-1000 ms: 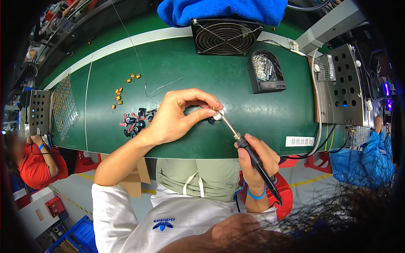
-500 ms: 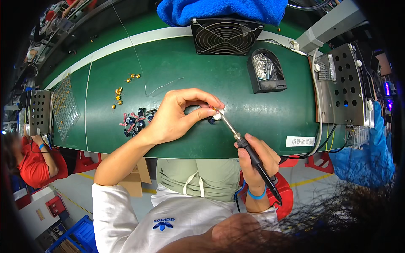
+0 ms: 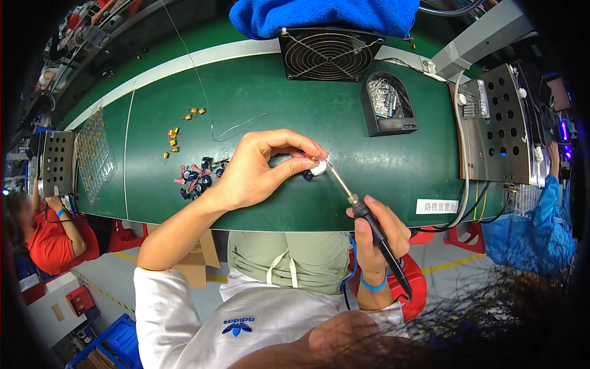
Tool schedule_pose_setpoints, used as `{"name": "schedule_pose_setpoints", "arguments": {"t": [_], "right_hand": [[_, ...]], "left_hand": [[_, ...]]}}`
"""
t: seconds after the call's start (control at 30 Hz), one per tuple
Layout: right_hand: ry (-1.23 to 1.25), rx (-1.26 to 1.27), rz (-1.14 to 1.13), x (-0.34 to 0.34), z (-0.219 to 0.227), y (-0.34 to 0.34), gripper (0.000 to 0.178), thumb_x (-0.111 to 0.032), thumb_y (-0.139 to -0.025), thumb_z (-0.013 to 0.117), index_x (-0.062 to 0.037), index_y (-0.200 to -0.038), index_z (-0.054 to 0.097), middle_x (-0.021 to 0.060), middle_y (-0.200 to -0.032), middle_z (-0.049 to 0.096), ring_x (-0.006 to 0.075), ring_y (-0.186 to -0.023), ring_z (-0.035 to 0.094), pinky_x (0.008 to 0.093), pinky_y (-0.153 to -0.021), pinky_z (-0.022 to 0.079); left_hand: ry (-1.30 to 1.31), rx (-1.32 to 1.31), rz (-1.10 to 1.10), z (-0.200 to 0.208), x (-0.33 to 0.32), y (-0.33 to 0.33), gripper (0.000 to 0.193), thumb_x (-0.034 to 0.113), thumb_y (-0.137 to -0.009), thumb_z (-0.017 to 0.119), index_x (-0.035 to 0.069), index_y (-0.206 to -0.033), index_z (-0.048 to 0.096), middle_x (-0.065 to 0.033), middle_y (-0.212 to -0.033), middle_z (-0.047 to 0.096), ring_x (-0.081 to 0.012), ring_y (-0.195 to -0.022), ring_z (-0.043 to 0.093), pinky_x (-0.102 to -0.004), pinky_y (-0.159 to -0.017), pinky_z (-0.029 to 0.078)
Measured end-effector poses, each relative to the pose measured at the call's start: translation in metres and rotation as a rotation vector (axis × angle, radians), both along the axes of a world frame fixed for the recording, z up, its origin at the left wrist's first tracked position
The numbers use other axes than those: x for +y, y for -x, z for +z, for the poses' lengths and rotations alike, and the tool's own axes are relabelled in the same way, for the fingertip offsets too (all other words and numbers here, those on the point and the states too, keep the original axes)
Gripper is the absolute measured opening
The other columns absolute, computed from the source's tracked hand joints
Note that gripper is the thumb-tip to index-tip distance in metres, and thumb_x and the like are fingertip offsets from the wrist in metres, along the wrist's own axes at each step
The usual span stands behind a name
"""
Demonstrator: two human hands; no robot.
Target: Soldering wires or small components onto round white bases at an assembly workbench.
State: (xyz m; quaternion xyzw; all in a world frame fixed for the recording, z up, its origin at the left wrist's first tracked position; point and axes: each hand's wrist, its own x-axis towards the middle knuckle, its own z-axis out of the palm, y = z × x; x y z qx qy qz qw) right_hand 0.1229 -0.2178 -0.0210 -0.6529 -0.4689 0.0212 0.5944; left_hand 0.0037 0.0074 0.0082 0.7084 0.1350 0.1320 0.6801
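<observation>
Green worktop [image 3: 418,166] stretches across my remote view, a black fan [image 3: 330,55] at its far edge. I see the left hand [image 3: 251,173] pinching a small gold-coloured part [image 3: 314,158] near the middle, beside a white lump [image 3: 320,167]. The right hand [image 3: 393,232] grasps a soldering iron [image 3: 381,245], tip close by. Gold pieces [image 3: 173,132] lie left.

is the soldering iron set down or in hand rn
In hand: the right hand grips the iron by its black end, its metal shaft angled toward the left hand.
</observation>
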Motion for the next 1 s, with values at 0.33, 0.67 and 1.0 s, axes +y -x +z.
{"name": "schedule_pose_setpoints", "arguments": {"t": [0.33, 0.67, 1.0], "right_hand": [[0.047, -0.017, 0.015, 0.0009, 0.0025, -0.0013, 0.033, -0.015, -0.093, 0.076, 0.0098, -0.115, 0.069, 0.0182, -0.082, 0.075, 0.0243, -0.072, 0.075, 0.0299, -0.067, 0.057], [0.09, -0.01, 0.033, 0.0004, 0.0071, -0.0021, 0.033, -0.013, -0.092, 0.076, 0.01, -0.115, 0.069, 0.0183, -0.082, 0.075, 0.0243, -0.072, 0.075, 0.0301, -0.067, 0.058], [0.084, 0.005, 0.043, -0.0009, 0.0057, -0.0013, 0.032, -0.012, -0.092, 0.075, 0.01, -0.115, 0.069, 0.0183, -0.081, 0.075, 0.0243, -0.072, 0.075, 0.0299, -0.067, 0.057]], "left_hand": [[0.025, -0.014, 0.034, -0.0047, -0.0011, -0.0009, 0.017, -0.004, -0.096, 0.068, -0.003, -0.112, 0.073, -0.0133, -0.114, 0.075, -0.0199, -0.108, 0.072, -0.0334, -0.099, 0.057], [-0.01, -0.01, -0.002, -0.0005, -0.0008, -0.0008, 0.015, -0.009, -0.097, 0.065, -0.005, -0.111, 0.068, -0.0179, -0.118, 0.072, -0.0235, -0.113, 0.069, -0.0359, -0.101, 0.057], [0.004, 0.004, 0.005, 0.0013, -0.0018, -0.0003, 0.016, -0.01, -0.096, 0.065, -0.005, -0.111, 0.068, -0.0182, -0.117, 0.072, -0.0236, -0.112, 0.069, -0.0361, -0.101, 0.056]]}}
